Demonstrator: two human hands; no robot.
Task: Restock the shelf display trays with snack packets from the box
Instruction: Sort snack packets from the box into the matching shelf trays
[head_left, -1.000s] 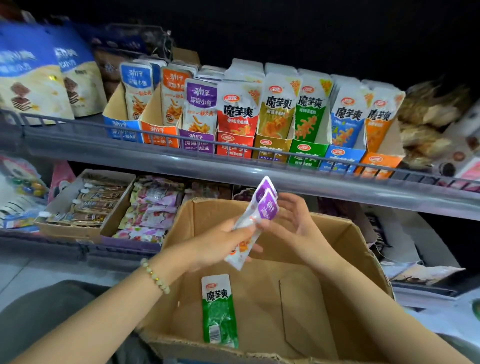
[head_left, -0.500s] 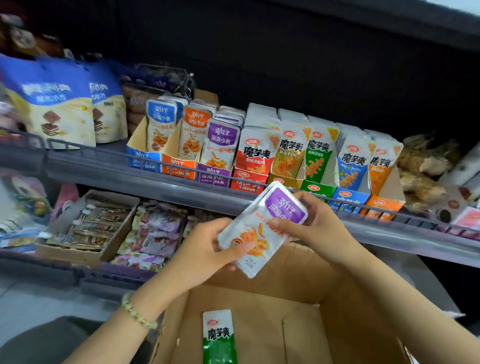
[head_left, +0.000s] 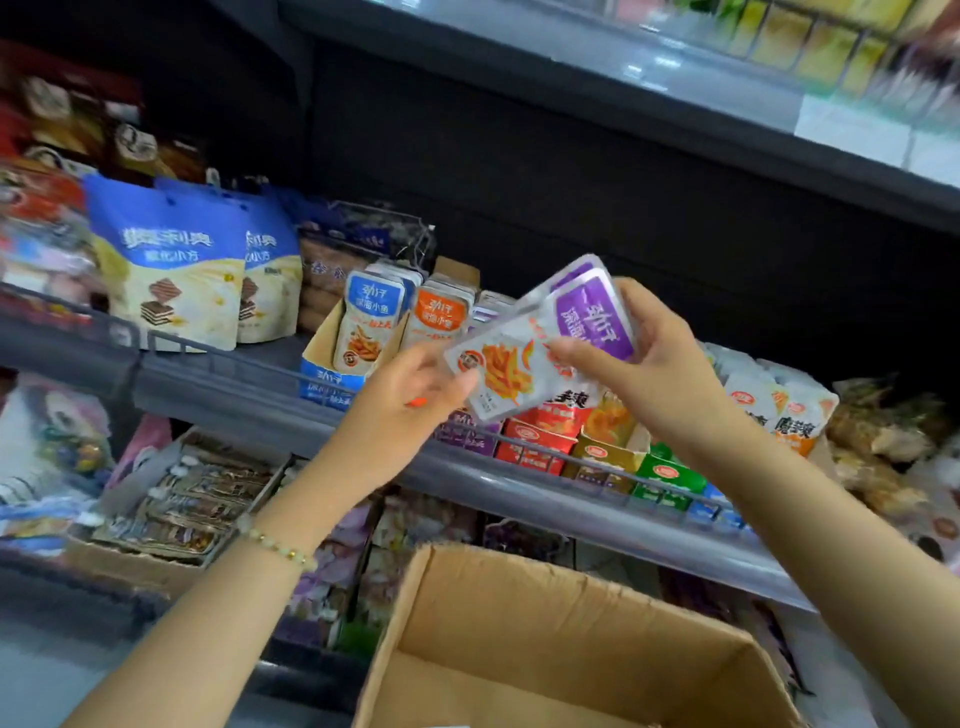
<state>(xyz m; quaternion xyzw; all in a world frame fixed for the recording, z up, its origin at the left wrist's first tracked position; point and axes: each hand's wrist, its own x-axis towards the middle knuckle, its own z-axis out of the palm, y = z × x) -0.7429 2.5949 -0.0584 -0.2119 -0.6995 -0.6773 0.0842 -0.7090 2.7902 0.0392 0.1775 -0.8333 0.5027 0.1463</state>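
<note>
Both hands are raised in front of the middle shelf (head_left: 545, 501), holding a small stack of purple-topped packets (head_left: 524, 358) between them. The right hand (head_left: 660, 369) grips the stack's upper, purple end, fingers curled behind and thumb across the front. The left hand (head_left: 410, 400) pinches the lower corner, where the orange fish picture is printed. The stack is tilted, its purple end higher and to the right, and at least two packets can be seen by their edges. It is held in the air just in front of the row of display trays, above a purple tray (head_left: 467, 434) whose front shows under the left hand.

To the left of that stand a blue tray (head_left: 326, 378) with blue-topped packets (head_left: 368, 322) upright in it and, beside it, orange-topped packets (head_left: 440, 317). To the right the row runs on with a red tray (head_left: 535, 447), a yellow tray (head_left: 602, 457) and a green tray (head_left: 670, 475), partly hidden by the right forearm. Large blue-and-cream bags (head_left: 171, 270) stand at the shelf's left end.

An open cardboard box (head_left: 519, 613) sits below the hands at the bottom of the view; its floor is mostly out of frame. A bead bracelet (head_left: 275, 545) circles the left wrist. On the lower shelf, a cardboard tray (head_left: 130, 564) holds brown packets lying flat.
</note>
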